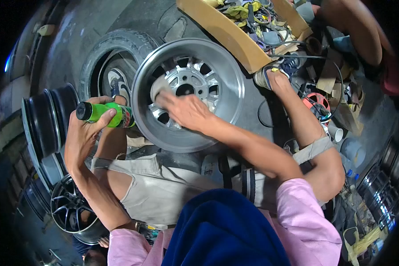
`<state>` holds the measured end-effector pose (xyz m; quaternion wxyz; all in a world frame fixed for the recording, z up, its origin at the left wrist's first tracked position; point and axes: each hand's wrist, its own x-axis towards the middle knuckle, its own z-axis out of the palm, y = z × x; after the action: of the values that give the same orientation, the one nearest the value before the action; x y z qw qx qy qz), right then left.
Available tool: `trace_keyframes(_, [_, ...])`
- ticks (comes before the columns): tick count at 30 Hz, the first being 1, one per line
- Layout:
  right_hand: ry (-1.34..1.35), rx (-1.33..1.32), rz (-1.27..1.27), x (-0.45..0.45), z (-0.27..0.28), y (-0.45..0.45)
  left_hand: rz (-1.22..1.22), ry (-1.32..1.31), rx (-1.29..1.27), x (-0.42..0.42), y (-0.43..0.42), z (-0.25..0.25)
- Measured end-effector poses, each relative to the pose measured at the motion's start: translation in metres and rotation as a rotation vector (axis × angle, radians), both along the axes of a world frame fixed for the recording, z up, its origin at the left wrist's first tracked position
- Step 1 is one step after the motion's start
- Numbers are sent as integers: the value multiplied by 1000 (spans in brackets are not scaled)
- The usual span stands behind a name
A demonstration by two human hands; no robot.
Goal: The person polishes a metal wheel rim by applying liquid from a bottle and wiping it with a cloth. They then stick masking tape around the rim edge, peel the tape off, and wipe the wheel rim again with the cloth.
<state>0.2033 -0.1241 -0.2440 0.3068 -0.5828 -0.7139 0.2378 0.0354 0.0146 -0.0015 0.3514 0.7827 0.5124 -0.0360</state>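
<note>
A silver alloy wheel rim (228,62) lies between my legs with its spoked face up. My left hand (85,133) is wrapped round a green plastic bottle (105,114) with a black cap, held tilted sideways by the rim's left edge. Inside the rim, my right hand (186,111) presses a pale cloth or pad (158,86) against the spokes left of the centre hole. Motion blurs those fingers and the cloth, so its exact kind cannot be made out.
A tire (97,48) lies behind the rim. A cardboard box (226,33) of scraps and cables stands at the back. More wheels, including a black rim (60,204), stand at the left. Cables and a red reel (317,102) lie at the right, near another person's leg (354,26).
</note>
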Motion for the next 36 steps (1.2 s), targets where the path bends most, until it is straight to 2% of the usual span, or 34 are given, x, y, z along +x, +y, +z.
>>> trace_keyframes(1, [-3, 4, 8, -7, -2, 10, 8, -3, 4, 0, 0, 0])
trace_keyframes(3, [-52, -87, -230, -22, -3, 25, -2, -24, 21, 2, 0, 2])
trace_keyframes(4, [-124, -238, -88, -27, -2, 26, -11, -27, 23, 4, 2, 4])
trace_keyframes(5, [-130, -240, -94, -31, -2, 16, -28, -28, 29, 4, 3, 4])
trace_keyframes(8, [-51, -192, 144, -39, -8, -25, -35, -8, 48, 7, 1, 7])
trace_keyframes(12, [-20, -71, 193, -23, -22, -37, -38, -15, 36, 5, -4, 6])
trace_keyframes(14, [-141, 114, 203, 3, -10, -6, -42, -69, 13, 2, -4, 1])
trace_keyframes(15, [-201, -22, 213, 18, 0, 15, -38, -77, 16, 3, -5, 2])
trace_keyframes(16, [-225, 59, 138, 31, -18, 33, -41, -74, 6, 3, -4, 3])
trace_keyframes(18, [-475, 98, 80, 74, -30, 54, -73, -55, 48, -6, 4, 1])
trace_keyframes(19, [-630, 97, 43, 90, -33, 44, -65, -62, 52, -7, 5, 2])
trace_keyframes(20, [-895, -61, 79, 95, -25, 33, -75, -69, 65, -6, 5, 4])
trace_keyframes(22, [-1133, -122, 105, 105, -37, -6, -70, -119, 65, -14, 8, 0])
trace_keyframes(24, [-1155, -268, 143, 84, -50, -47, -64, -157, 77, -23, 11, -2])
trace_keyframes(26, [-936, -503, 157, 42, -18, -67, -86, -229, 142, -30, 8, -1])
trace_keyframes(27, [-682, -637, 147, 22, -6, -69, -69, -236, 151, -34, 6, 1])
trace_keyframes(29, [-317, -827, 102, -9, 24, -61, -83, -91, 122, -40, 4, 4])
trace_keyframes(31, [136, -662, 86, -32, 18, -59, -65, -90, 110, -49, 4, 6])
trace_keyframes(34, [207, -733, 152, -13, 5, -74, -68, -135, 147, -70, 7, 7])
trace_keyframes(35, [-53, -714, 260, 7, -17, -77, -57, -134, 162, -78, 9, 4])
trace_keyframes(36, [-199, -607, 220, 29, -18, -87, -41, -131, 176, -87, 10, 1])
